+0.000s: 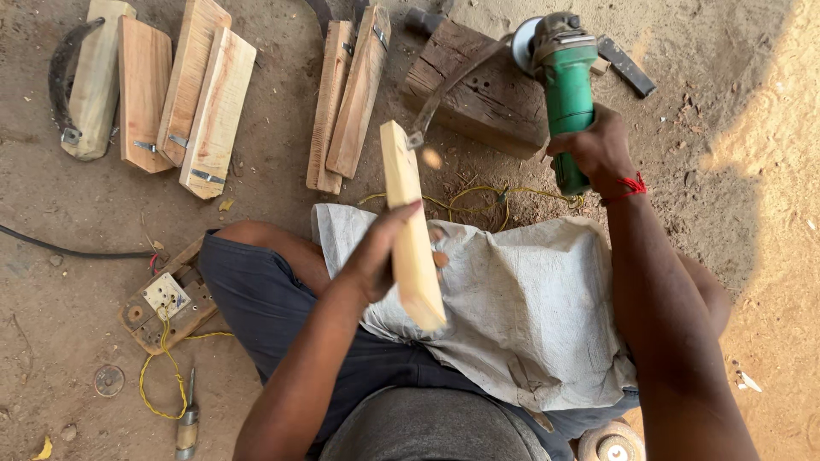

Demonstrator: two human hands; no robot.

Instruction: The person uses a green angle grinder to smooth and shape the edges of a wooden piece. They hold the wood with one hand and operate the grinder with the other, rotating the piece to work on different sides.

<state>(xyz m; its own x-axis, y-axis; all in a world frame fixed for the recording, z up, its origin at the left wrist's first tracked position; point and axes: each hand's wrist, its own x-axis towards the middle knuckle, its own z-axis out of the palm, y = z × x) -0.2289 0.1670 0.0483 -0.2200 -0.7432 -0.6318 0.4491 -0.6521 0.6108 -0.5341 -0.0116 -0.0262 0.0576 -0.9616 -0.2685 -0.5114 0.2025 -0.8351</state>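
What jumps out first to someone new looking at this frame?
The green angle grinder gripped in the right hand, upper right, its disc over a dark wooden block. At centre the left hand holds a pale wooden plank upright above a grey cloth spread on the lap. More cut planks lie in a row on the dirt, upper left.

The ground is bare, dusty packed earth, mostly in shade. Bright sunlight falls across the right edge. A black cable trails over the dirt at the left.
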